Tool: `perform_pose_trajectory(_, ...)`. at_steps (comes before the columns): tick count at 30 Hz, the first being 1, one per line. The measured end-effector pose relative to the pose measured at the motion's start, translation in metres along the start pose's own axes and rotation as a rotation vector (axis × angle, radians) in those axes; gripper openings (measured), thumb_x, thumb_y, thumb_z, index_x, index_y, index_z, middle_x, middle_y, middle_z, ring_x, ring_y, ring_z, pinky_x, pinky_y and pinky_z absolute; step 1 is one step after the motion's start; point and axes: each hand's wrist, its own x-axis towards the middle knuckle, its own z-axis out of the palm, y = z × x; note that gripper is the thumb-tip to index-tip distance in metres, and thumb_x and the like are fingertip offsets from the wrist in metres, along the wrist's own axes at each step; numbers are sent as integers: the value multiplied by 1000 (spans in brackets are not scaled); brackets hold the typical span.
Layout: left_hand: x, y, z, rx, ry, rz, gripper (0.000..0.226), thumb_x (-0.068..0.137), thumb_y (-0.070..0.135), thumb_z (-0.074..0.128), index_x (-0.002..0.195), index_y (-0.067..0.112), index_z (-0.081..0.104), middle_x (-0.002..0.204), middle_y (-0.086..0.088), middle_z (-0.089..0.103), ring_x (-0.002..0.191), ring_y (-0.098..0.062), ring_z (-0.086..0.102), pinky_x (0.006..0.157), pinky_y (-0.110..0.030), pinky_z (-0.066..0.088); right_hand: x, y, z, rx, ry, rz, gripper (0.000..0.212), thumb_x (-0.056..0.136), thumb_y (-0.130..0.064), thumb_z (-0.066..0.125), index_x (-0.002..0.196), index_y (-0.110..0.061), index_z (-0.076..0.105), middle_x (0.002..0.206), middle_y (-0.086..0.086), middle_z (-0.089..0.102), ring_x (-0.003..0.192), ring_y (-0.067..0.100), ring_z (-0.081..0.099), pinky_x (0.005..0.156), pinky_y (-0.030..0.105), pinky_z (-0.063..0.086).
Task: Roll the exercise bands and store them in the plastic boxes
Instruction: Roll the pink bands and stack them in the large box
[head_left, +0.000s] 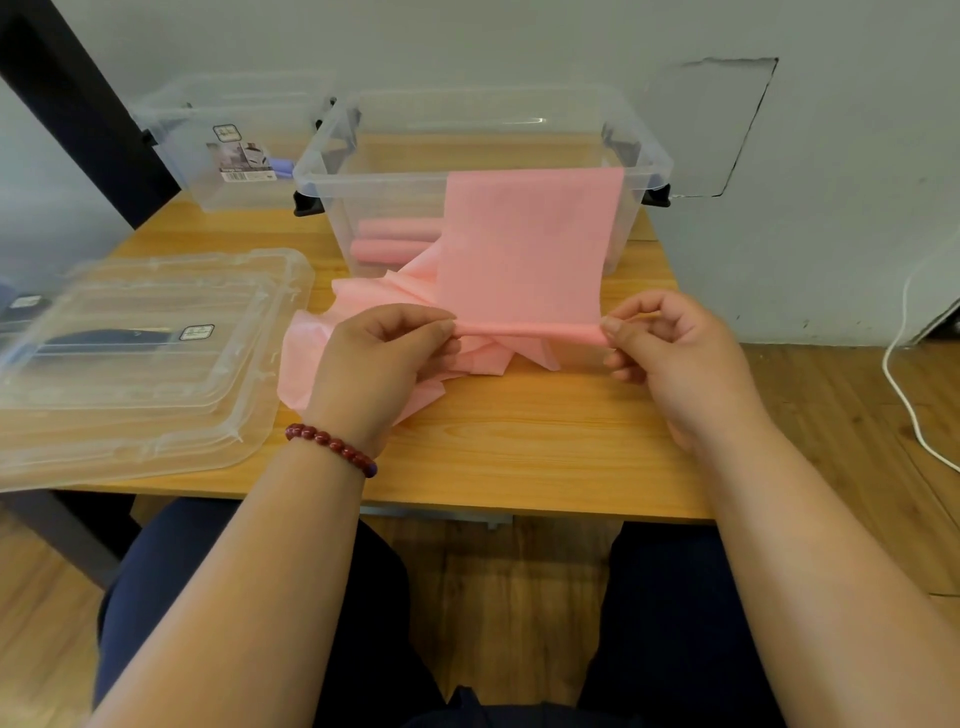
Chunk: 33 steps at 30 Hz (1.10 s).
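We see through one wide-angle camera worn on the head, facing forward and down. It sits close over the table (519, 467). Our forearms enter from 5 and 7 o'clock and fill the lower half. The left hand (384, 358) and right hand (675, 364) sit near centre, both pinching the band (524, 249). The box (384, 179) stands just beyond, towards 12 o'clock, with the wall (519, 41) behind it. Our lap (665, 623) lies at 6 o'clock, the floor (831, 405) at 3 to 4 o'clock. Straight edges bow near the frame's rim.

No legible txt. Sticker (243, 156) w/ barcode on rear clear box (171, 117): too blurred. Small label (197, 332) on lid (130, 421): same.
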Motion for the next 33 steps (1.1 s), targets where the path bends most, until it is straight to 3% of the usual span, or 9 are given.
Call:
perform_pose_trajectory(4, 1, -2, 1, 71, 25, 55, 13, 90, 10, 66, 88, 23, 69, 71, 0, 73, 73, -12, 72, 65, -32, 60, -1, 1, -2, -19, -2, 2, 10, 86, -14, 71, 79, -21, 70, 65, -4, 67, 61, 8, 63, 64, 24, 51)
perform_pose_trajectory(9, 0, -1, 0, 106, 8, 80, 8, 86, 9, 70, 89, 15, 72, 74, 0, 73, 69, -8, 70, 62, -17, 54, -3, 4, -5, -172, -34, -24, 12, 76, -20, 80, 82, -27, 72, 79, -8, 68, 77, 11, 62, 76, 30, 52)
perform_pose_trajectory(13, 0, -2, -2, 144, -18, 82, 11, 82, 12, 74, 92, 17, 73, 79, -2, 75, 73, -8, 71, 67, -17, 55, -2, 2, -7, -205, -17, -58, 6, 84, -27, 72, 79, -29, 71, 63, -14, 60, 66, 7, 54, 72, 32, 47)
perform_pose_trajectory(18, 4, -3, -2, 233, -1, 115, 3, 85, 19, 72, 83, 18, 73, 78, 1, 75, 76, -10, 71, 73, -24, 56, -3, -2, -7, -221, -5, -93, 7, 87, -29, 69, 81, -30, 71, 75, -12, 62, 70, 8, 53, 70, 27, 44)
perform_pose_trajectory(23, 1, 1, 1, 146, -9, 107, 4, 88, 12, 68, 85, 14, 70, 75, 0, 74, 72, -9, 71, 62, -16, 54, -1, -2, -4, -155, 3, -91, 8, 89, -22, 68, 86, -29, 71, 64, -11, 65, 59, 4, 55, 64, 24, 46)
perform_pose_trajectory(30, 1, -1, 0, 85, -12, 109, 14, 89, 7, 66, 92, 20, 72, 74, 2, 73, 74, -10, 70, 64, -18, 54, -1, 1, -1, -99, 34, -81, 12, 82, -21, 75, 85, -31, 69, 78, -9, 68, 79, 9, 67, 83, 35, 56)
perform_pose_trajectory(33, 0, 0, 1, 59, -2, 98, 10, 88, 9, 67, 87, 17, 72, 73, 1, 73, 71, -8, 69, 62, -15, 53, -2, 1, -2, -113, 41, -89, 8, 85, -24, 72, 80, -30, 71, 71, -8, 67, 71, 9, 62, 81, 39, 55)
